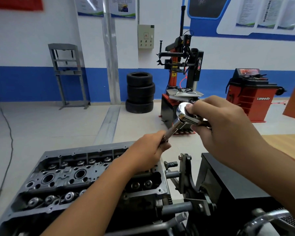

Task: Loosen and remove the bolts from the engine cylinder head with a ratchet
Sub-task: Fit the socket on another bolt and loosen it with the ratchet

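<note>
Both hands are on the ratchet (186,116), which is held up in the air above the far right end of the cylinder head (78,181) and clear of it. The right hand (223,126) wraps the chrome head end, thumb pressed against the round polished face and the fingers (199,130) curled under the handle. The left hand (150,150) is closed round the lower end of the extension (170,132), so whatever socket sits there is hidden.

My reading is that this is a between-bolts step: the tool is being set or fitted (perhaps the direction switch, though I cannot see it), not turned on a bolt. Next, the socket end would need lowering squarely into one of the deep round wells, with the extension kept upright so it seats before any force goes on.

That head is a long cast block, dull grey and oily, with a flat flanged rim dotted with small holes, dark bores down the middle and rows of shiny domed valve caps (49,200). It sits on a steel stand (186,178). No loose bolts are visible.
</note>
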Available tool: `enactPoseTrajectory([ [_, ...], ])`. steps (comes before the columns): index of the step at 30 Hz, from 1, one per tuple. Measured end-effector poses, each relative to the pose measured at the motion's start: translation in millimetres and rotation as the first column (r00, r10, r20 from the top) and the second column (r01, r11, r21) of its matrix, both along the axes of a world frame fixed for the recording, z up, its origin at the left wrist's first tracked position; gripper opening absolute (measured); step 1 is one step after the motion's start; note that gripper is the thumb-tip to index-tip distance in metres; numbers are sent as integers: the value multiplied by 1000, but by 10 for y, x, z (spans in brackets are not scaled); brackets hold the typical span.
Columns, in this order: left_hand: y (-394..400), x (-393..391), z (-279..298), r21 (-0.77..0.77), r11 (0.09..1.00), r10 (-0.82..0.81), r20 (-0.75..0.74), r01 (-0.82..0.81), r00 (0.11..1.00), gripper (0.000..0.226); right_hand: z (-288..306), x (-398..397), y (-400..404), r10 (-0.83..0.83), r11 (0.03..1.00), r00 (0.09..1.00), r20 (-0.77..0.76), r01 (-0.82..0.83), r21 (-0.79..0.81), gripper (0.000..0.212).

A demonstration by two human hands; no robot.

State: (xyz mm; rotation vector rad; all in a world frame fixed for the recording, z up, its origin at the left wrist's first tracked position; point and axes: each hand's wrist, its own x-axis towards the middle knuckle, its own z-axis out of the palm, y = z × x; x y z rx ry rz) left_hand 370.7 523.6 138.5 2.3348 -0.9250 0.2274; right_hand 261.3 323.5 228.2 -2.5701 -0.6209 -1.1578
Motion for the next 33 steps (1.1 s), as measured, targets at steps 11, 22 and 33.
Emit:
enactPoseTrajectory([
  [11, 104, 195, 159, -194, 976, -149, -237, 104, 960, 6, 256, 197, 187, -6, 999, 972, -234, 16, 38, 33],
  [22, 159, 295, 53, -471, 860, -321, -204, 195, 925, 5, 511, 312, 503, -45, 998, 968, -246, 32, -59, 29],
  [33, 512, 497, -102, -525, 844, -4, -210, -109, 978, 30, 460, 453, 683, -347, 937, 831, -434, 321, -135, 46],
])
